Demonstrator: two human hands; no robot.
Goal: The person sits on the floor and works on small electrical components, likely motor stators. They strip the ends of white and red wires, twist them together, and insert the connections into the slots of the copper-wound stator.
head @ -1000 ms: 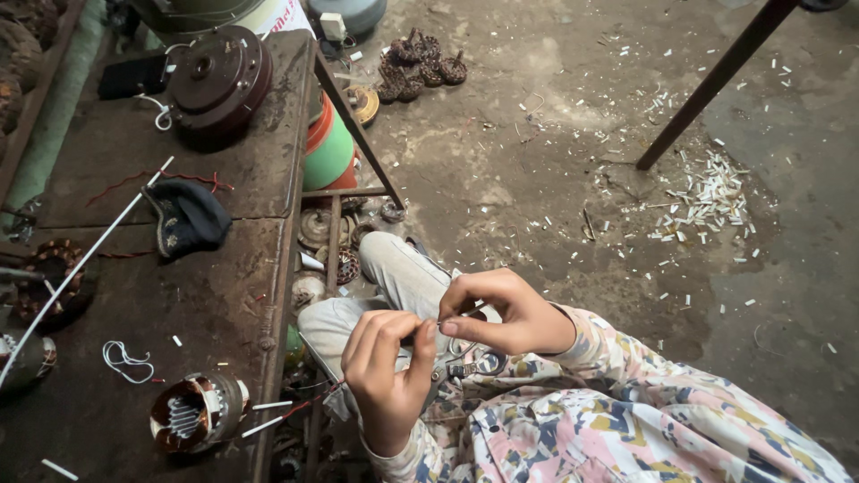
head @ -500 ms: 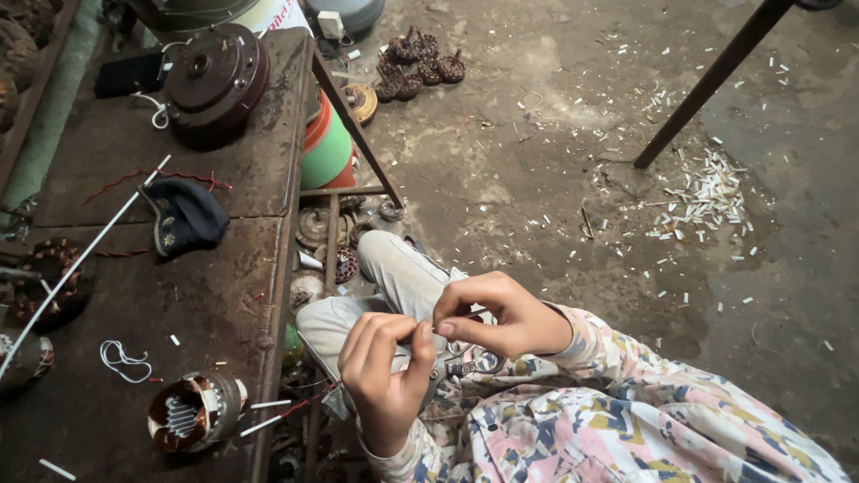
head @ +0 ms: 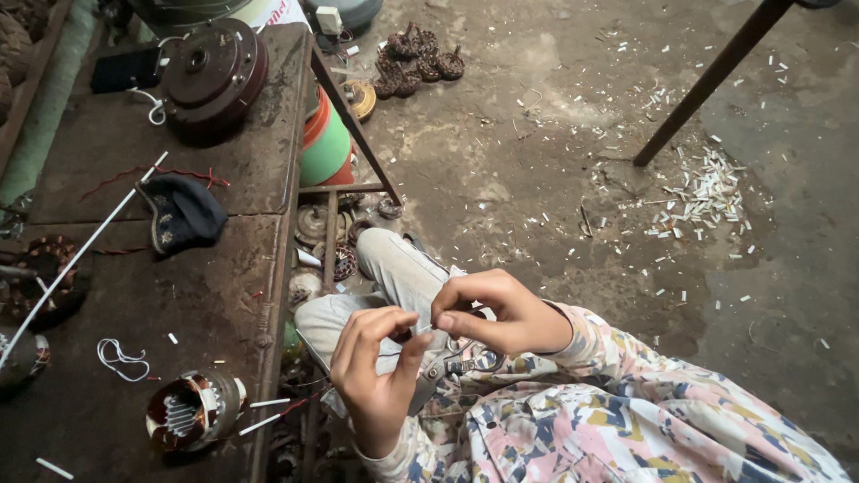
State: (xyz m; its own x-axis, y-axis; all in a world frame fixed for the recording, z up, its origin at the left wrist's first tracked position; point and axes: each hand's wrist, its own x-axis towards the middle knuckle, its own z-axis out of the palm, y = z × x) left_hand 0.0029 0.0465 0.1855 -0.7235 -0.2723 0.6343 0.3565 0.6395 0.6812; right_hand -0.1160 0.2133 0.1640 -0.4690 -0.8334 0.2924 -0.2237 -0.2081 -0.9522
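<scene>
Motor repair workshop: grimy metal workbench carrying a stator with copper windings near its front edge, a round motor housing at its far corner; wound coils and white insulation scraps litter the concrete floor

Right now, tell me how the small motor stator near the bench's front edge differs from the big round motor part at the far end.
The small stator lies on its side, showing copper windings inside a silvery shell; the big round part sits flat, dark reddish-brown, no windings visible. The stator is much smaller, with white sleeved leads beside it. Both rest on the dark workbench, away from both hands.
</scene>
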